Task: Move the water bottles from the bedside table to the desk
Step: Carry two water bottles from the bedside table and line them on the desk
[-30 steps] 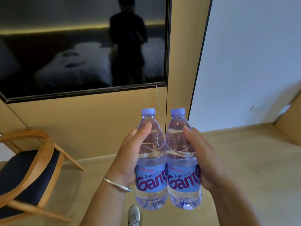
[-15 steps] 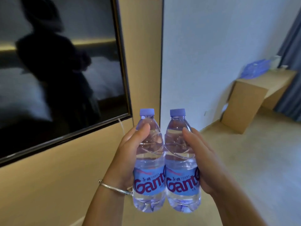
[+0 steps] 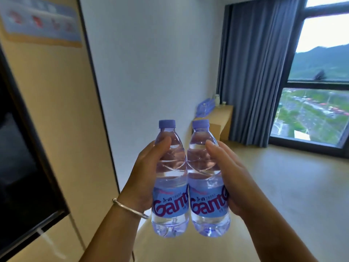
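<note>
Two clear water bottles with lilac caps and blue labels are held upright and side by side in the air, their bodies touching at mid-height. The left hand [image 3: 145, 178] wraps the left bottle [image 3: 171, 178] from the outside, thumb laid across its shoulder and the remaining fingers clamped behind it; a thin silver bangle [image 3: 130, 208] circles that wrist. The right hand [image 3: 234, 178] clasps the right bottle [image 3: 206, 178] in mirror fashion, thumb against the shoulder and fingers closed around the far side. Both bottles hang well above the pale floor [image 3: 283, 186]. The wooden desk [image 3: 220, 118] stands well beyond them against the white wall, beside the grey curtain [image 3: 253, 72] and the window [image 3: 317, 91]; blue items lie on its top. A dark screen [image 3: 20, 148] occupies the wooden panel at left.
</note>
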